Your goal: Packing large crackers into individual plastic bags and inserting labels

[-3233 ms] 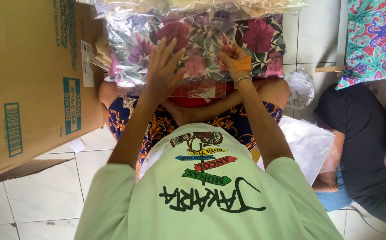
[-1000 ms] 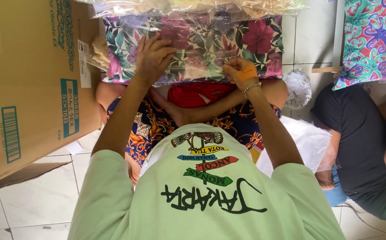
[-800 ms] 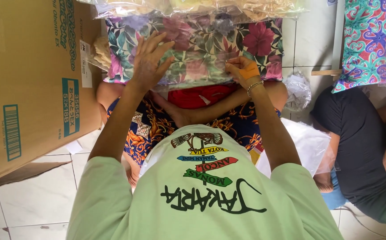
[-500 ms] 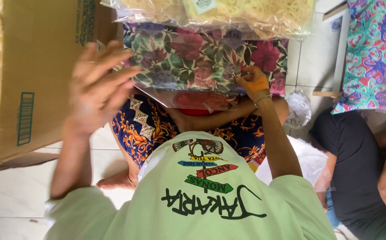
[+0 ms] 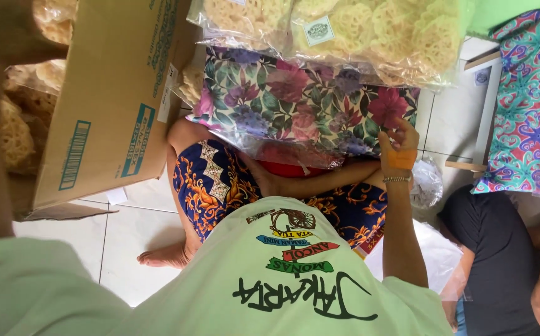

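White floor tiles [image 5: 126, 236] carried one cardboard box [image 5: 114, 93] holding lacy crackers [image 5: 14, 130]. Her right hand [image 5: 397, 146] pinched the floral cushion's [image 5: 301, 106] edge on her lap; her left hand [image 5: 8, 28] was blurred, grip unclear. Two cracker bags [image 5: 344, 31] lay beyond.

Pale green printed T-shirt [image 5: 282, 280], beaded bracelet [image 5: 397, 179]

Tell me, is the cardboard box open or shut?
Open: the box lies tipped on its side, and bagged crackers show through its open end at the left.
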